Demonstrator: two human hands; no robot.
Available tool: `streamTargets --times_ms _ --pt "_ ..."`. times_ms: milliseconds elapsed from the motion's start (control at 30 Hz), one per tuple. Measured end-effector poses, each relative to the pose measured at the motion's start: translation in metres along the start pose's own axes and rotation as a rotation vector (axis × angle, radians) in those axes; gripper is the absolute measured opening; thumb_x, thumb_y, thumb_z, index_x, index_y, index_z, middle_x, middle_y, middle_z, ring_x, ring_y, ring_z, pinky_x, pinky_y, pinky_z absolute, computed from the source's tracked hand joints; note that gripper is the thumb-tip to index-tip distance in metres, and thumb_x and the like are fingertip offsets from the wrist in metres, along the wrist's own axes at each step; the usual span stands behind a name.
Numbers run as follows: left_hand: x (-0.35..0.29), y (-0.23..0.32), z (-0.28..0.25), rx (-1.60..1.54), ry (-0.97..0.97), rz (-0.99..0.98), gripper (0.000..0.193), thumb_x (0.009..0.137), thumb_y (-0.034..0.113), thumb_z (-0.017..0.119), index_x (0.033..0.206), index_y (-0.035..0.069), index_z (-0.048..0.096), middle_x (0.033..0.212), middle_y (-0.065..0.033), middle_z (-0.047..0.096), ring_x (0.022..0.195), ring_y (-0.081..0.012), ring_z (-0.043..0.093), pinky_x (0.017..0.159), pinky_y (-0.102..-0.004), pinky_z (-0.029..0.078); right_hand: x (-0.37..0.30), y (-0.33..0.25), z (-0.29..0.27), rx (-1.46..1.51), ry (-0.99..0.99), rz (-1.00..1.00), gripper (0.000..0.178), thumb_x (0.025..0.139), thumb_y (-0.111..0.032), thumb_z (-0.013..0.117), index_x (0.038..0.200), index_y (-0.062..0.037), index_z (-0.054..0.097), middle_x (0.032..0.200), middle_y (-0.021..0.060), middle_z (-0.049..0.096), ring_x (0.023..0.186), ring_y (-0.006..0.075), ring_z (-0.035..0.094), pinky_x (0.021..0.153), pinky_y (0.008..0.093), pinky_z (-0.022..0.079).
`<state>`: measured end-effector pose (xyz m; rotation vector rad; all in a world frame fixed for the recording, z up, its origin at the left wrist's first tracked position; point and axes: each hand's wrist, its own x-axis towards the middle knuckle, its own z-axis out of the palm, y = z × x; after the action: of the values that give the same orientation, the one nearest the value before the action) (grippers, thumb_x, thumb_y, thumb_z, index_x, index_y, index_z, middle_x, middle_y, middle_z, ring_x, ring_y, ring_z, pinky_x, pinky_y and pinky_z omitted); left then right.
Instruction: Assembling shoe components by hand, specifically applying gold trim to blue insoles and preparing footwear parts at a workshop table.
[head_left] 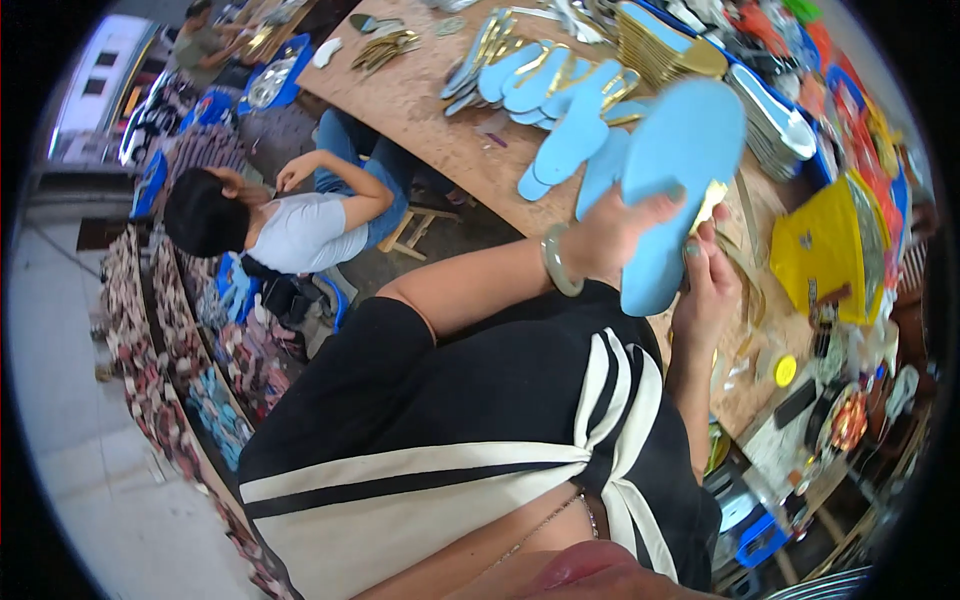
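A large light-blue insole is held up slantwise over the workbench. My left hand, with a pale bangle at its wrist, is closed round its left side, the thumb lying across the blue face. At the right edge of the insole, my right hand pinches a shiny gold strip between thumb and fingers. Whether the strip is attached to the insole cannot be made out. Just beyond the hands, more blue insoles, some with gold edging, lie overlapping on the wooden workbench.
Stacked gold-edged soles stand at the far side. To the right are a yellow bag, a round yellow-lidded container and cluttered tools. A seated co-worker is at the left, beside racks of shoe parts. Another person works farther back.
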<state>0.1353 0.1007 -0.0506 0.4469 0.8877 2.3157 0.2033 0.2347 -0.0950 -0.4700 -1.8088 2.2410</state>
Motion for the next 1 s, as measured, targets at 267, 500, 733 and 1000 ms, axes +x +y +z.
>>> streamTargets --times_ms 267,500,733,1000 --pt "0.007 -0.022 -0.024 0.281 0.085 0.062 0.036 0.092 0.016 0.055 0.124 0.0 0.046 0.116 -0.0095 0.057 0.105 -0.0158 0.055 0.09 -0.0312 0.045 0.021 0.005 -0.012 -0.46 -0.208 -0.529 0.015 0.089 -0.007 0.052 0.089 0.005 0.06 0.082 0.0044 0.058 0.076 0.0123 0.053 0.07 0.0233 0.041" --pt "0.016 -0.012 -0.018 0.105 0.059 -0.116 0.035 0.087 0.012 0.059 0.118 0.0 0.052 0.109 -0.0064 0.06 0.099 -0.013 0.055 0.088 -0.0281 0.044 0.031 -0.005 -0.023 -0.132 -0.04 -0.177 0.021 0.093 -0.015 0.051 0.082 0.0001 0.061 0.068 0.0001 0.055 0.058 0.0056 0.048 0.049 0.0179 0.035" --pt "0.03 0.016 -0.039 0.434 -0.118 -0.482 0.036 0.085 0.017 0.063 0.115 0.001 0.054 0.104 -0.0055 0.062 0.088 -0.0123 0.058 0.079 -0.0277 0.048 0.042 -0.02 -0.034 -0.266 -0.348 -0.114 0.03 0.094 -0.021 0.05 0.08 0.0027 0.06 0.073 0.0065 0.061 0.059 0.0113 0.052 0.058 0.0232 0.041" --pt "0.007 -0.003 -0.039 0.374 -0.011 -0.145 0.035 0.086 0.012 0.058 0.119 0.002 0.051 0.107 -0.0069 0.061 0.095 -0.0137 0.059 0.085 -0.0297 0.047 0.042 0.0 -0.017 -0.157 -0.208 -0.19 0.039 0.092 -0.016 0.052 0.127 -0.0005 0.047 0.101 0.0068 0.054 0.087 0.0135 0.053 0.069 0.0254 0.045"
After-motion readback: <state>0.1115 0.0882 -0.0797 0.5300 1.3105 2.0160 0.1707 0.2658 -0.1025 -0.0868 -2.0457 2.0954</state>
